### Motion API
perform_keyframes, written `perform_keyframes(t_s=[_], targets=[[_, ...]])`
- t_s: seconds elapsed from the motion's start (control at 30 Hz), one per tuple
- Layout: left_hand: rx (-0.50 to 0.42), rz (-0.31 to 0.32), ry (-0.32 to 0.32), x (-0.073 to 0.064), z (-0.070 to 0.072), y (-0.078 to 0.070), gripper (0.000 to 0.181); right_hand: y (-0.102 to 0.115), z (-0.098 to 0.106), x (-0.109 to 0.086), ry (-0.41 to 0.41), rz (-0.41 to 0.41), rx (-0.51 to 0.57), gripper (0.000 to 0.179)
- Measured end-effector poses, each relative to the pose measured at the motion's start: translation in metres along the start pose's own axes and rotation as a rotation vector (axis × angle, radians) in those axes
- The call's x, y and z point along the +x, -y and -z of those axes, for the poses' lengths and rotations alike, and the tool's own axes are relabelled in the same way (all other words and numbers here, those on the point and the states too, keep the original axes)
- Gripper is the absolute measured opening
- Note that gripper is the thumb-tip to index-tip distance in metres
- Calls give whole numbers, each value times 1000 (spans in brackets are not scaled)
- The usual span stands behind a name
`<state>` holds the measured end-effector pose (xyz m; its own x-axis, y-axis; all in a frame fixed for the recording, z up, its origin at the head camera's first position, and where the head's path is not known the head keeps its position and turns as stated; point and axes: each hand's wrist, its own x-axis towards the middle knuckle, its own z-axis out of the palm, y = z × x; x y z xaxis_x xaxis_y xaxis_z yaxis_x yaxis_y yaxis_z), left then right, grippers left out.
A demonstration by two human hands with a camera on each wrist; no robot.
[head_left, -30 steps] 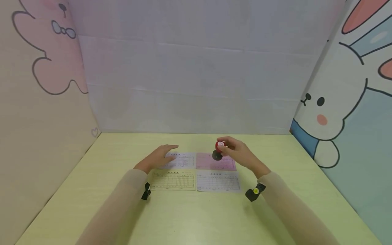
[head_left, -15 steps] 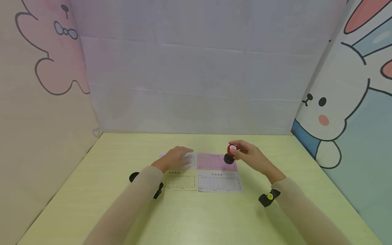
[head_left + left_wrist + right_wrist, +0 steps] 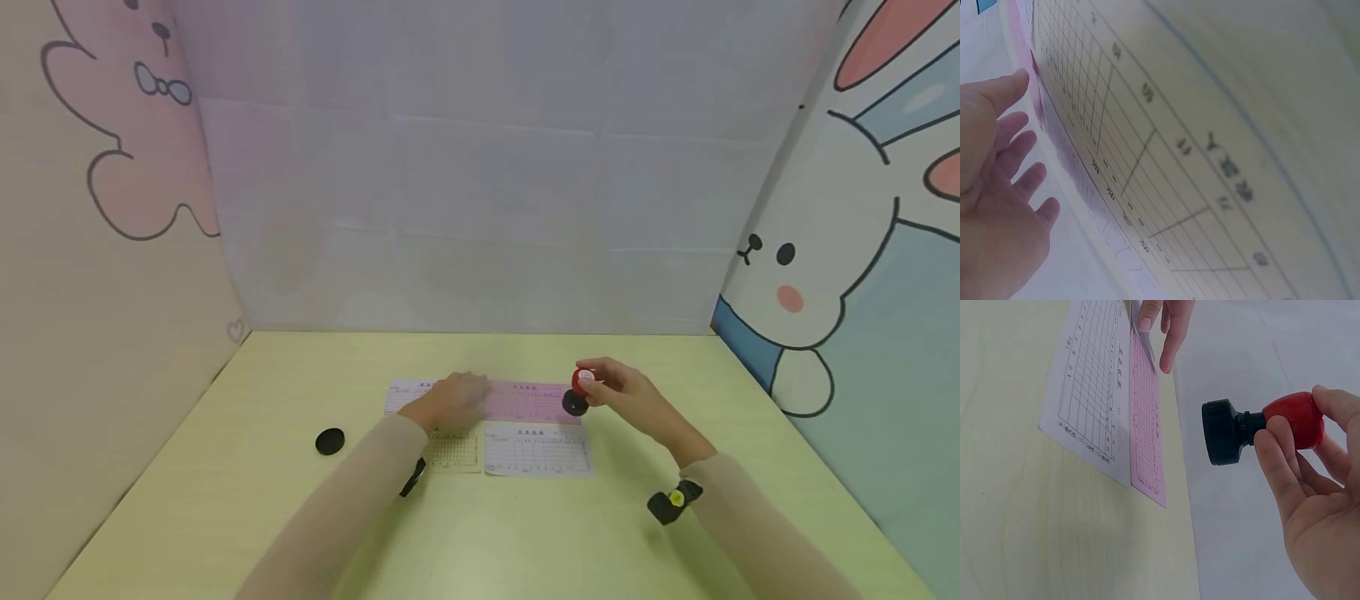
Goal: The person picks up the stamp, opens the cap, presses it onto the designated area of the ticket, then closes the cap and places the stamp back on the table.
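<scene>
The place looks like a small walled-in tabletop booth; whether in a home or office cannot be told. A pale table fills the frame's bottom, a creased whitish sheet stands behind, and cartoon side walls show a pink animal upper left, a white rabbit right.

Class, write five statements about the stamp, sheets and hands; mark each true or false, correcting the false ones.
1. The right hand holds the stamp by its red knob. True.
2. The pink sheet lies in the far row. True.
3. The stamp is pressed onto the pink sheet. False: it is held in the air, clear of it.
4. A black disc lies on the table. True.
5. The left hand grips the black disc. False: the disc lies apart from that hand.
</scene>
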<state>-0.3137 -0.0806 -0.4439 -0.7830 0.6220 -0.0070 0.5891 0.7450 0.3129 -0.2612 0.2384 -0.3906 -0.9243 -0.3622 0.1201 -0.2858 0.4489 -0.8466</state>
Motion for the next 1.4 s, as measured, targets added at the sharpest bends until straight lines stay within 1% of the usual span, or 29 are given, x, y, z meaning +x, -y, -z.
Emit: perform_keyframes(t_s=[0.07, 0.17, 0.27, 0.43, 0.57, 0.7, 0.8, 0.9, 1.07, 1.13, 1.3, 1.4], targets=[[11, -8, 16, -2, 0, -2, 39, -2, 0, -1, 1, 0, 7, 45], [26, 0, 48, -3, 0, -3, 52, -6, -1, -1, 1, 2, 17, 45], [34, 13, 70, -3, 0, -3, 55, -10, 0, 0, -3, 0, 29, 44], [44, 33, 82, -2, 0, -4, 56, -13, 0, 0, -4, -15, 42, 45], [27, 39, 77, -4, 4, -10, 55, -13, -1, 0, -4, -27, 43, 46], [25, 58, 90, -6, 7, -14, 55, -13, -1, 1, -3, -29, 38, 46], [28, 66, 98, -5, 7, -14, 53, -15, -1, 2, -5, -29, 32, 47], [19, 55, 91, -3, 5, -13, 49, -16, -1, 3, -11, -30, 34, 47], [4, 71, 101, -2, 4, -13, 52, -18, -3, 6, -10, -30, 61, 46], [12, 75, 105, -3, 4, -13, 54, -18, -4, 8, -10, -28, 61, 46], [51, 58, 107, -3, 5, -13, 53, -19, -7, 14, -18, -24, 54, 46], [54, 62, 113, -2, 5, -12, 54, -21, -9, 19, -24, -14, 60, 46]])
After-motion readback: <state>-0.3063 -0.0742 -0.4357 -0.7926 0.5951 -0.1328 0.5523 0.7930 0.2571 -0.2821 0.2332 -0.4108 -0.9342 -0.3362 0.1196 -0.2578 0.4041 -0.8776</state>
